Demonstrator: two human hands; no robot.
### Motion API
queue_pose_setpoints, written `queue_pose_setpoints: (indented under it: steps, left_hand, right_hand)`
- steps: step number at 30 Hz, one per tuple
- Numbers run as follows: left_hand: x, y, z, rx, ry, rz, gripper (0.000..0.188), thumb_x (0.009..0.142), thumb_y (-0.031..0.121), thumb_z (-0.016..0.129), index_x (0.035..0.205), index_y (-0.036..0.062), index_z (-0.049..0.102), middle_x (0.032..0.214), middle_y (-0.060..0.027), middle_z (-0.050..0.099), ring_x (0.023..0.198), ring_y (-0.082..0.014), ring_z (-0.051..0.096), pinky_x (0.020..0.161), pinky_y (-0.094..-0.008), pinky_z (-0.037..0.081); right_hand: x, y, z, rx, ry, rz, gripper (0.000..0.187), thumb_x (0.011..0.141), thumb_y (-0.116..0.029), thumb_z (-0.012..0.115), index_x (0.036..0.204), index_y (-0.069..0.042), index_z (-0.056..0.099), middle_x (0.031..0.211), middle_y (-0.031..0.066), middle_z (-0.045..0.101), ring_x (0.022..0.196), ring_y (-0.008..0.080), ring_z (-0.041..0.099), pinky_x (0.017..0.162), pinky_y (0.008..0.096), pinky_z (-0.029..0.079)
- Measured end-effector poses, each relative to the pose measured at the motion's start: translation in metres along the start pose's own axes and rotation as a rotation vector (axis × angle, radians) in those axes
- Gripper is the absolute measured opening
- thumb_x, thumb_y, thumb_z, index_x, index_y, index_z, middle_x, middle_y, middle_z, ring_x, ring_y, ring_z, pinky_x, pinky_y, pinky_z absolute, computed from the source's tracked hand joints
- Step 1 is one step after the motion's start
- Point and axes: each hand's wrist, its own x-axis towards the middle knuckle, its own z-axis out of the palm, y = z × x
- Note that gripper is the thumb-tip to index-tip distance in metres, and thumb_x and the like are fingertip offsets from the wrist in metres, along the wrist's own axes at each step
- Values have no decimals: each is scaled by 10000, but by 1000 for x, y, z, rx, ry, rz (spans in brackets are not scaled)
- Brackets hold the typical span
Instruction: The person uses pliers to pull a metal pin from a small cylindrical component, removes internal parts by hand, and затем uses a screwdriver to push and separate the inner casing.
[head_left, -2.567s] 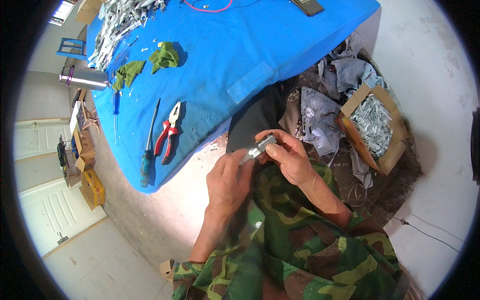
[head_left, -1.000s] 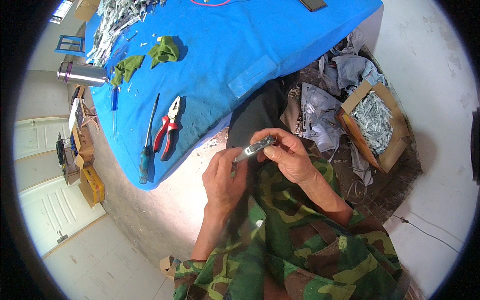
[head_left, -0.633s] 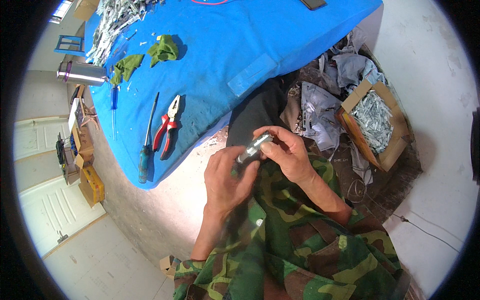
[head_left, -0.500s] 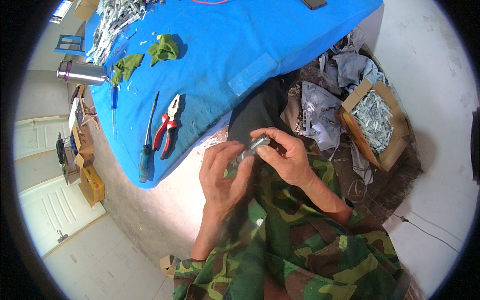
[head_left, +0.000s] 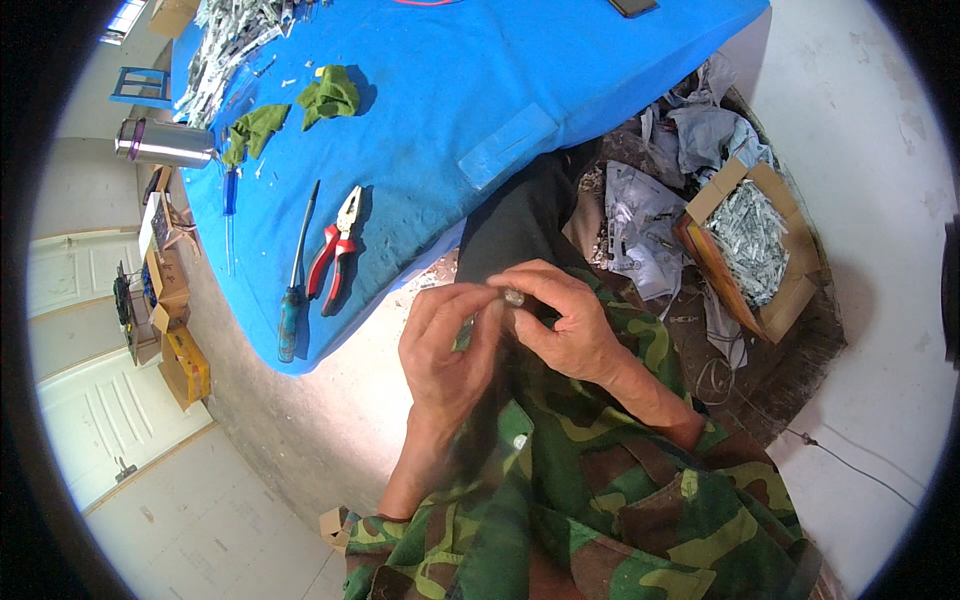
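Pinching a small metal piece (head_left: pixel 513 297) between right hand (head_left: pixel 570 320) thumb and forefinger; piece sits above the lap, just off the near edge of the table, mostly hidden by fingers; left hand (head_left: pixel 440 335) fingertips bunched at its left side, can't tell if they grip it; camouflage jacket (head_left: pixel 620 500) below.

Table has a wrinkled, stained blue cover (head_left: pixel 430 110); near left, red-and-black pliers (head_left: pixel 345 225) beside a teal-handled screwdriver (head_left: pixel 289 325); farther, a blue-handled screwdriver (head_left: pixel 230 195), two green rags (head_left: pixel 328 95), a steel flask (head_left: pixel 175 143) at the left edge; far left, heap of metal strips (head_left: pixel 225 55).

Room: right, open carton (head_left: pixel 790 310) of metal pieces, crumpled bags (head_left: pixel 640 225) beside it, white wall (head_left: pixel 865 130) beyond; left, bare floor (head_left: pixel 300 440), yellow box (head_left: pixel 190 372), white panelled door (head_left: pixel 130 425).
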Motion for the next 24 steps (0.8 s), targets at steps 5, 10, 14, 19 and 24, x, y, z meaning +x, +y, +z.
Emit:
queue_pose_setpoints:
  steps: [5, 10, 14, 19, 24]
  left_hand:
    - [2, 2, -1, 15, -28, -13, 122, 832, -45, 738, 938, -3, 692, 924, -131, 690, 838, -267, 669, 731, -352, 533]
    - [0, 0, -3, -13, -64, -53, 101, 867, -23, 717, 958, -2, 679, 909, -131, 681, 795, -252, 662, 703, -334, 525]
    - [-2, 0, -6, -135, -105, -216, 54, 943, 42, 667, 964, -7, 673, 879, -105, 675, 751, -189, 640, 678, -294, 505]
    - [-3, 3, -9, -430, -135, -524, 165, 1013, 146, 626, 975, -11, 662, 866, -23, 656, 765, -93, 593, 686, -246, 481]
    - [-7, -5, -7, -593, -133, -656, 218, 1017, 222, 654, 1004, 5, 662, 876, 17, 639, 775, -66, 578, 697, -226, 470]
  right_hand:
    - [0, 0, 2, 6, -10, -1, 344, 871, 18, 652, 1214, 27, 657, 1086, 145, 676, 943, 245, 678, 818, 326, 547]
    - [1, -2, -1, 31, -72, 50, 327, 890, -11, 656, 1212, 49, 645, 1075, 156, 678, 946, 257, 680, 831, 338, 544]
    - [0, -2, 0, 55, -92, 75, 328, 906, -31, 647, 1220, 62, 635, 1079, 159, 678, 957, 247, 678, 838, 339, 539]
    - [-1, -6, 0, 158, -115, 152, 343, 922, -44, 641, 1247, 66, 624, 1079, 153, 673, 961, 205, 664, 838, 327, 534]
    - [-4, -10, -2, 204, -118, 270, 339, 942, -52, 666, 1265, 44, 631, 1114, 71, 675, 970, 116, 635, 841, 271, 527]
